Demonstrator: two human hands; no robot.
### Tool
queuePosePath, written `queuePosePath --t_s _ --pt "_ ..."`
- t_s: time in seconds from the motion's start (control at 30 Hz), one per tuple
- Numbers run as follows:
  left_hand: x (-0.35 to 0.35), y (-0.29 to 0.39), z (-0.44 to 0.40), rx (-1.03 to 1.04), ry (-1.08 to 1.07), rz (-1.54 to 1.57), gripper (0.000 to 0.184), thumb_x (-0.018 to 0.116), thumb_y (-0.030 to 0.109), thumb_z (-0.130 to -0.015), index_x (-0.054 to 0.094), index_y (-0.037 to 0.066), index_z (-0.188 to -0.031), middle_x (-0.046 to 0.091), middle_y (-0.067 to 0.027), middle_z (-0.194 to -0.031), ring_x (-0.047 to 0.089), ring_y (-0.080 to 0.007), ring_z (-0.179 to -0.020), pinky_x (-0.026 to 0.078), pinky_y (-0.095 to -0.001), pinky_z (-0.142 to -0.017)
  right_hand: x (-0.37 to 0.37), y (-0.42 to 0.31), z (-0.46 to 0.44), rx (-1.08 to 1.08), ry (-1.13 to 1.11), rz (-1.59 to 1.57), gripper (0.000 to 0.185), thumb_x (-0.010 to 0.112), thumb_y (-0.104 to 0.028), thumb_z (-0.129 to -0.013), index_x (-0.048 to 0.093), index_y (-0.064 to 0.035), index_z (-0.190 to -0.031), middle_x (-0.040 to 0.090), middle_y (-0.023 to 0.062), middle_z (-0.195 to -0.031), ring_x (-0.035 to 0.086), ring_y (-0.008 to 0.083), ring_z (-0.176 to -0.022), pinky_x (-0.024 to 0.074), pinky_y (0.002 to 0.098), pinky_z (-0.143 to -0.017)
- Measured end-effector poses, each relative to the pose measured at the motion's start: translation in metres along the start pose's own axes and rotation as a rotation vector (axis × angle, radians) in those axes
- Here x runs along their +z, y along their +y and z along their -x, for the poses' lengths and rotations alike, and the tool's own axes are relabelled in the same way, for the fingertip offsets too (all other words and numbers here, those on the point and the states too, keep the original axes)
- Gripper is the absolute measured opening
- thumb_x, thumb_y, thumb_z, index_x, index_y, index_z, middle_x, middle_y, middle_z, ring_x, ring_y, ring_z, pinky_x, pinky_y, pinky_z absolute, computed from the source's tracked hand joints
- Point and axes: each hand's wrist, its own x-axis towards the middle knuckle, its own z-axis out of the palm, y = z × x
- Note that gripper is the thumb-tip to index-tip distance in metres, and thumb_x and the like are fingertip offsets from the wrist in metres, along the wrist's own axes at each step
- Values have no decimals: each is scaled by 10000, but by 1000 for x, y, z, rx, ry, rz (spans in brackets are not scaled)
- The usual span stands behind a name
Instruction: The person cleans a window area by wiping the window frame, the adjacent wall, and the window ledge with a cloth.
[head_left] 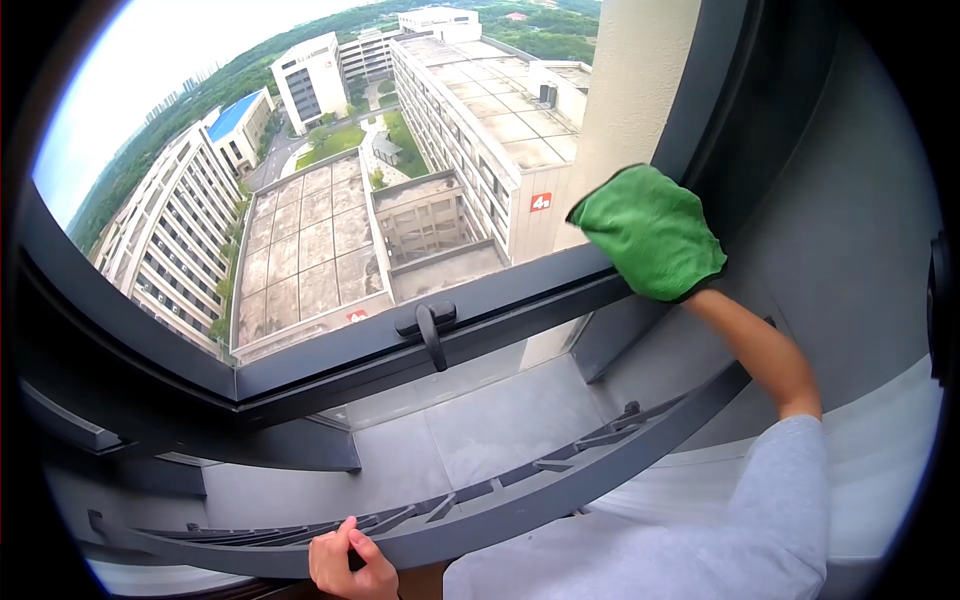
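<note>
A green cleaning mitt (650,235) covers my right hand (668,245) down to the wrist and hides its fingers. It lies against the lower right corner of the window, over the glass and the dark window frame (560,283). My left hand (350,562) is low in the view at the dark metal railing (480,535), its fingers curled and thumb pressed in. Whether it grips the railing or something else is hidden. Between the hands, a black window handle (430,330) points down from the frame's lower bar.
Below the window a grey tiled ledge (500,420) runs behind the railing. A grey wall (860,250) stands on the right, with a white curtain-like sheet (880,460) lower down. Through the glass are buildings (480,110) far below.
</note>
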Motion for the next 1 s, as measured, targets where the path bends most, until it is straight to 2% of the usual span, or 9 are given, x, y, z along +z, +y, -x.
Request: queuePosePath --t_s 0.07,0.17,0.43,0.57,0.63,0.7,0.8,0.9,1.0 --pt "1 -2 0 -3 3 26 196 611 153 -934 730 23 -849 618 -128 -674 584 -302 -571 457 -393 -536 25 -37 -2 -7 -401 16 106 578 -155 -789 668 -100 -793 631 140 -757 615 342 -715 473 494 -723" --pt "5 -7 12 -90 -2 20 124 576 42 -829 684 -18 -848 554 -83 -625 511 -219 -563 398 -334 -565 99 -52 24 -288 -120 200 133 574 -114 -779 598 14 -807 547 149 -686 584 277 -662 446 454 -709" --pt "6 -12 12 -21 14 33 119 589 73 -800 682 1 -810 587 -90 -642 515 -246 -545 386 -340 -532 106 -111 -9 -407 -23 216 205 565 -108 -819 580 62 -933 550 147 -788 584 294 -695 458 508 -735" --pt "5 -14 12 20 4 53 122 591 79 -803 688 10 -827 569 -88 -630 512 -251 -538 381 -347 -527 112 -142 -27 -547 74 79 260 538 -116 -837 588 103 -969 587 218 -810 611 342 -696 505 516 -750" --pt "5 -13 12 22 11 54 119 599 83 -799 691 15 -830 567 -85 -628 512 -251 -538 380 -348 -526 112 -147 -29 -481 -31 86 280 545 -113 -834 591 117 -987 599 244 -842 617 343 -716 510 511 -756" --pt "3 -8 6 26 14 70 116 607 86 -794 695 20 -833 565 -82 -626 513 -250 -537 378 -350 -525 111 -131 -22 -464 26 89 221 556 -93 -813 585 87 -940 586 205 -813 608 325 -711 509 478 -776" --pt "-3 -3 -3 62 -18 81 168 612 113 -909 735 13 -856 609 -130 -666 572 -316 -564 455 -401 -533 90 -87 -2 -516 10 58 73 558 -58 -776 542 -4 -823 516 100 -727 569 259 -665 491 406 -811" --pt "-5 0 -5 60 -11 92 164 615 114 -908 737 17 -855 603 -133 -660 570 -318 -563 455 -402 -532 77 -20 34 -325 -251 303 27 537 -54 -807 561 -40 -809 548 84 -707 563 231 -632 481 383 -834" --pt "-4 0 -5 51 -11 105 158 620 114 -908 743 22 -870 603 -133 -656 569 -318 -561 453 -402 -531 78 24 57 -390 -206 501 86 524 -91 -870 586 -63 -818 575 78 -691 584 228 -665 484 377 -937"
